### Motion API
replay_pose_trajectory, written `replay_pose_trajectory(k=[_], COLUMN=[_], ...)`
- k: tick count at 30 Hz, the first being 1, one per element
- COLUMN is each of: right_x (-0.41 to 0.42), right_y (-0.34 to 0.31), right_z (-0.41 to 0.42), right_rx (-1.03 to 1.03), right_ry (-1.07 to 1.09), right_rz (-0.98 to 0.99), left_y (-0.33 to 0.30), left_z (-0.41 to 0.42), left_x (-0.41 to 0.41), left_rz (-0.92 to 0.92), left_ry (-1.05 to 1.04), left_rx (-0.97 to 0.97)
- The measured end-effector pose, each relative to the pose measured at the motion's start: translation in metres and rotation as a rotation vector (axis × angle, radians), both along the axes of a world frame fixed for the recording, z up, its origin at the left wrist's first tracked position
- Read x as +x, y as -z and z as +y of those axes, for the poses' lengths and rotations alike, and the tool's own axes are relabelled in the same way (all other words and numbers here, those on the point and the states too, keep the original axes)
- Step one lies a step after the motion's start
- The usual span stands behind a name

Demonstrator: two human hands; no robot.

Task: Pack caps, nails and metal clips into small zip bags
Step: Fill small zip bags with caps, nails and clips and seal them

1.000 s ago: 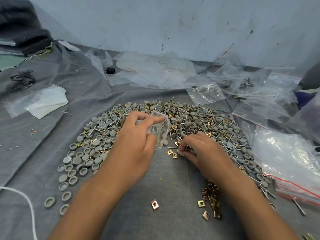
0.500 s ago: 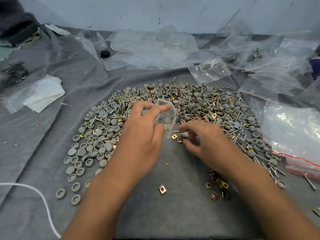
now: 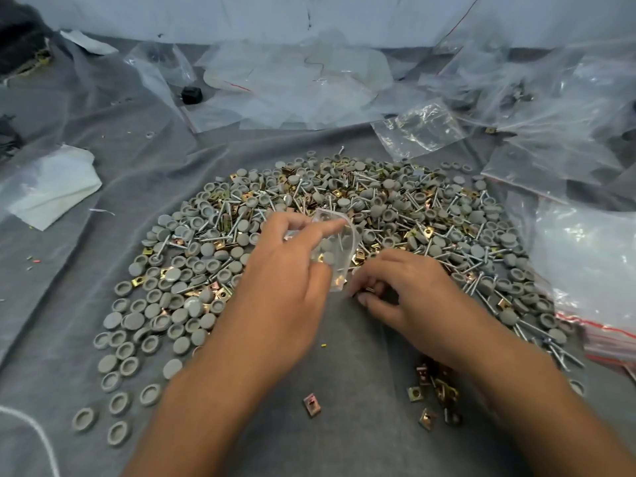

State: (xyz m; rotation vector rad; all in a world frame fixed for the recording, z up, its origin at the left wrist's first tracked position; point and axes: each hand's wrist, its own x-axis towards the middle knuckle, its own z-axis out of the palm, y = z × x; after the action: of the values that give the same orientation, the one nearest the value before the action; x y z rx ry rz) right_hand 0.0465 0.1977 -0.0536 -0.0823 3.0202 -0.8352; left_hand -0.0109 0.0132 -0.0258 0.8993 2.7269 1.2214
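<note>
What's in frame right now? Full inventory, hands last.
caps: many, grey, spread in a heap across the cloth
nails: many, silver, mixed into the heap
clips: many, brass-coloured, mixed in the heap, plus a loose group near the right forearm
zip bag: one, clear, held open over the heap, a few parts inside
empty bags: many, clear, piled at the back and right
red-strip bags: a stack, clear, right edge
black block: one, back left among bags
white sheet: one, in plastic, left
cord: one, white, bottom left
cloth: grey, covers the table
left hand: holds the zip bag
right hand: fingers curled, picking at the heap edge
</note>
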Motion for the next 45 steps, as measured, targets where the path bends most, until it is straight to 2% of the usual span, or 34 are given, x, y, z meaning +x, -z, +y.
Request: replay_pose_trajectory(k=[1,4,6,8,10,12,15,18,20,22,24,27,29,34,39,45], right_x=[0.002,0.009,0.01,0.008,0.006,0.006,0.005,0.003,0.011,0.029,0.051,0.075,0.078,0.078,0.083,0.08], right_y=[-0.003,-0.022,-0.034,-0.037,-0.034,-0.03,-0.028,-0.035,-0.048,-0.062,-0.066,-0.053,-0.044,-0.041,-0.035,-0.032], right_z=[0.003,0.005,-0.002,-0.011,-0.016,-0.016,-0.019,-0.018,0.001,0.034,0.066,0.081,0.077,0.072,0.056,0.051], right_rx=[-0.035,-0.292,-0.381,-0.288,-0.179,-0.16,-0.179,-0.228,-0.321,-0.299,-0.121,0.086,0.13,0.192,0.496,0.52], right_ry=[0.029,0.111,0.077,-0.007,-0.043,-0.001,0.067,0.055,0.167,0.335,0.458,0.497,0.482,0.507,0.474,0.52], right_rz=[0.06,0.428,0.605,0.665,0.627,0.624,0.738,0.659,0.654,0.563,0.247,-0.303,-0.446,-0.448,-0.367,-0.366], left_y=[0.001,0.002,0.002,0.001,0.001,0.001,0.002,0.001,0.001,0.002,0.003,0.003,0.003,0.004,0.003,0.003], left_z=[0.0,0.002,0.004,0.006,0.007,0.006,0.004,0.004,0.002,0.0,0.0,0.004,0.005,0.006,0.01,0.012], left_x=[0.0,0.0,0.001,0.002,0.003,0.003,0.002,0.003,0.002,0.001,0.002,0.006,0.008,0.01,0.014,0.018], left_rz=[0.0,-0.001,0.002,0.004,0.004,0.007,0.011,0.001,-0.005,0.012,0.021,0.028,0.035,0.034,0.018,0.004], left_ry=[0.007,0.012,0.021,0.05,0.071,0.066,0.052,0.05,0.045,0.044,0.05,0.08,0.082,0.08,0.08,0.097], left_rx=[-0.005,0.001,-0.007,-0.019,-0.014,-0.003,-0.004,0.002,0.006,0.001,-0.003,-0.005,-0.015,-0.015,-0.032,-0.068])
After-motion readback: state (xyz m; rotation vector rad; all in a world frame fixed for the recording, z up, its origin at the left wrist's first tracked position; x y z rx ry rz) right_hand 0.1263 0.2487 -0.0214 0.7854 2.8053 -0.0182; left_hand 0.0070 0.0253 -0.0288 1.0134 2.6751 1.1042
